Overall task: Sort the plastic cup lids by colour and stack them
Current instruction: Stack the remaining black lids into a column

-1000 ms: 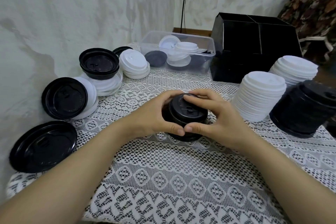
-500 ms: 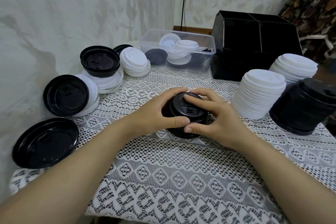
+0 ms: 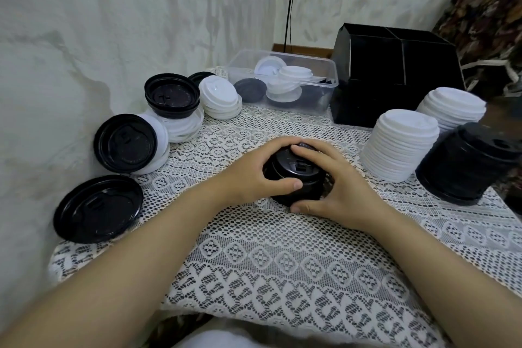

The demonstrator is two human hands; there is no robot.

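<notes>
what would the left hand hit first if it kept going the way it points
The left hand grips the black lid stack; past it, probably the right hand, though depth is unclear.

Glossy black plastic lids [image 3: 295,175] on openwork lace cloth [image 3: 282,257].

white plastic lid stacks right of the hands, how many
2: the near white plastic lid stack beside the tall black plastic lid stack, and the far white plastic lid stack by the black divided box. More may hide off-frame.
</notes>
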